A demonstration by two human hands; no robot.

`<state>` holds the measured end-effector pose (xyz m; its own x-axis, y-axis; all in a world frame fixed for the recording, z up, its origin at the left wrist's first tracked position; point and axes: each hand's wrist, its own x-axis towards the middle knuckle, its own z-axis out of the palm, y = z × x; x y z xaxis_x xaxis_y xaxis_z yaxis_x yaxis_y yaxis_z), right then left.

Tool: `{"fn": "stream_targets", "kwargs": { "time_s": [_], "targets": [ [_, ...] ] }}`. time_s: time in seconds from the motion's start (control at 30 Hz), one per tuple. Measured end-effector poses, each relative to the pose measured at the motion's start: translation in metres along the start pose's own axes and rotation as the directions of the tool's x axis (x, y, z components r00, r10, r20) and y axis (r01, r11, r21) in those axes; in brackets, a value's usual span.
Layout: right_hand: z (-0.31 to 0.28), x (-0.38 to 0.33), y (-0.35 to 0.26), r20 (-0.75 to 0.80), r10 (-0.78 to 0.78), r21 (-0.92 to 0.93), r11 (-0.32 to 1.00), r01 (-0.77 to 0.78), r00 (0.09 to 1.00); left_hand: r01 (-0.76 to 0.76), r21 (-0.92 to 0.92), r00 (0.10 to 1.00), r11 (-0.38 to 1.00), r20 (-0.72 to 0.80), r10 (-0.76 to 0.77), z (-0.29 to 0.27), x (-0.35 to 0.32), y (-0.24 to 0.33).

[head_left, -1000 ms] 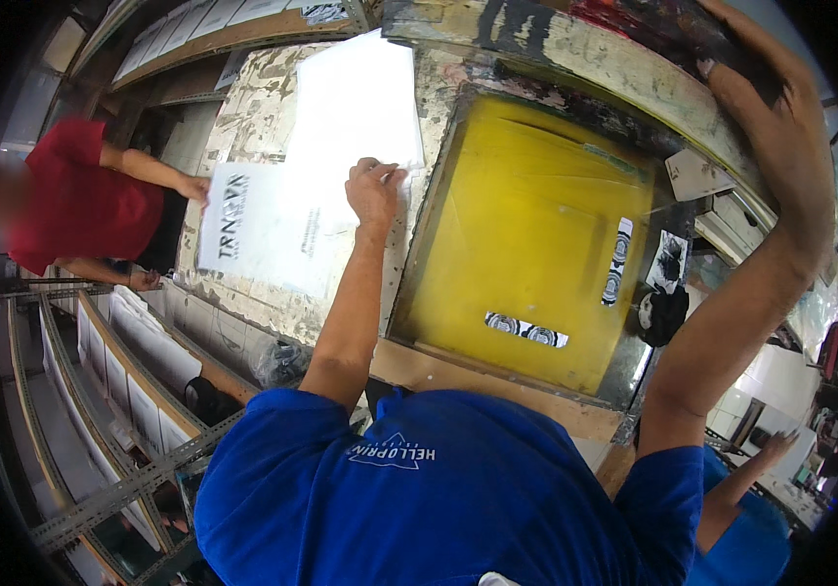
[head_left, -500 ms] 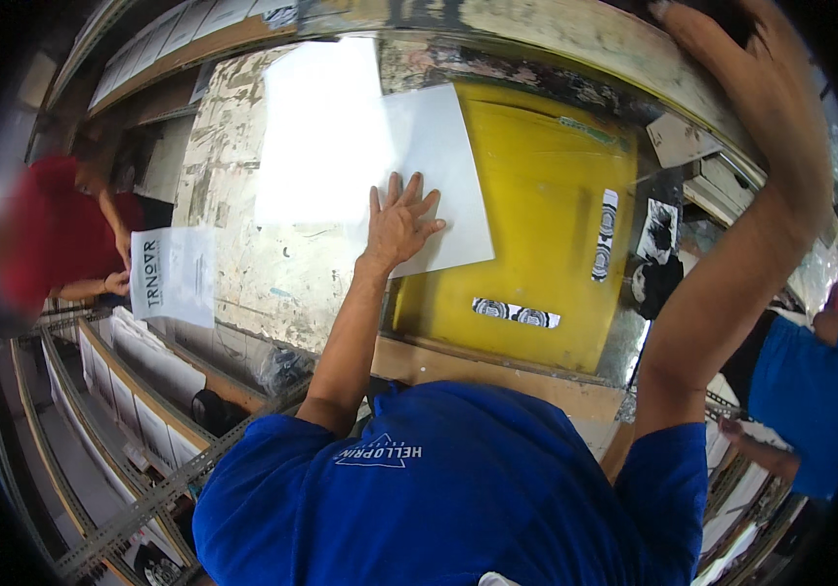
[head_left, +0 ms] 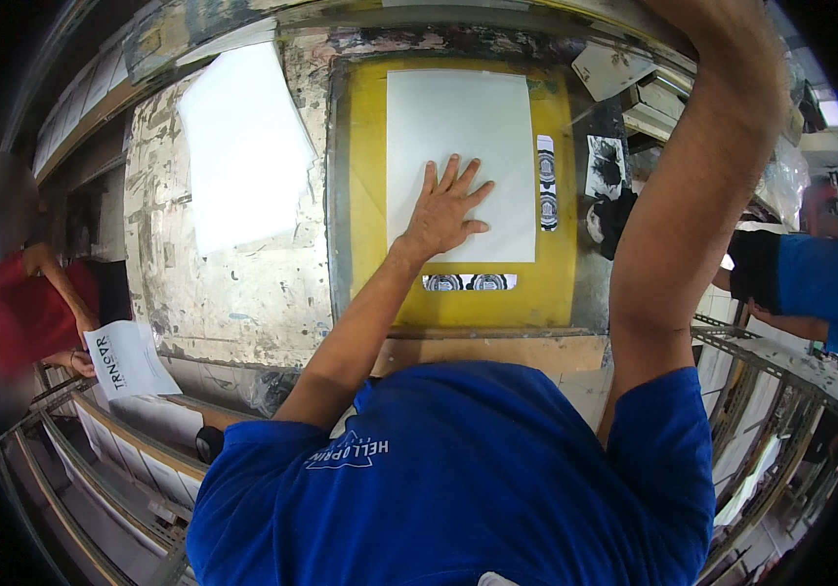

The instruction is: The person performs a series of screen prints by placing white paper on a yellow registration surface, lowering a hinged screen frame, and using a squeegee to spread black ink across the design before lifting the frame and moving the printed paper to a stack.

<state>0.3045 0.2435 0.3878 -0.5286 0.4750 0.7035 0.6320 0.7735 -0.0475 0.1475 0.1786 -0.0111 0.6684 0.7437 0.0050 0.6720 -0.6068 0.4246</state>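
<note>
My left hand lies spread on a white sheet, pressing it against a flat yellow board. One patterned black-and-white strip runs along the sheet's right edge. Another patterned strip lies just below its bottom edge. Raised at the upper right, my right hand is mostly cut off by the picture's top edge, so its fingers are hidden. To the left of the yellow board, a bright white pile of sheets rests on the paint-stained table.
A long frame bar crosses above the board. At the left, a person in red holds a printed white sheet. Someone in blue stands at the right. Racks with white sheets fill the lower left.
My left hand has moved the white sheet right, off the pile and onto the yellow board, square beside the strips. My right hand has risen further out of the picture. The view has shifted.
</note>
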Motion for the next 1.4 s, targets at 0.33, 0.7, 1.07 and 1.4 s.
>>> {"fn": "stream_targets", "kwargs": {
  "time_s": [0.33,0.7,1.07,1.4],
  "targets": [
    [-0.011,0.013,-0.003,0.224,0.25,0.211,0.931,-0.297,0.942,-0.019,0.0,1.0,1.0,-0.023,0.019,0.006,-0.013,0.019],
    [0.004,0.001,-0.001,0.066,0.158,0.157,0.973,-0.166,0.985,-0.038,0.026,0.998,0.999,-0.057,0.04,0.007,-0.017,0.019],
    [0.012,-0.071,-0.047,0.263,0.308,0.022,0.945,-0.325,0.914,-0.578,-0.696,0.357,0.427,-0.685,-0.634,-0.138,-0.084,0.041],
    [0.102,-0.199,-0.112,0.383,0.519,0.12,0.792,-0.598,0.764,-0.034,-0.908,0.602,0.417,-0.351,-0.717,-0.037,-0.214,0.016]
  ]
}}
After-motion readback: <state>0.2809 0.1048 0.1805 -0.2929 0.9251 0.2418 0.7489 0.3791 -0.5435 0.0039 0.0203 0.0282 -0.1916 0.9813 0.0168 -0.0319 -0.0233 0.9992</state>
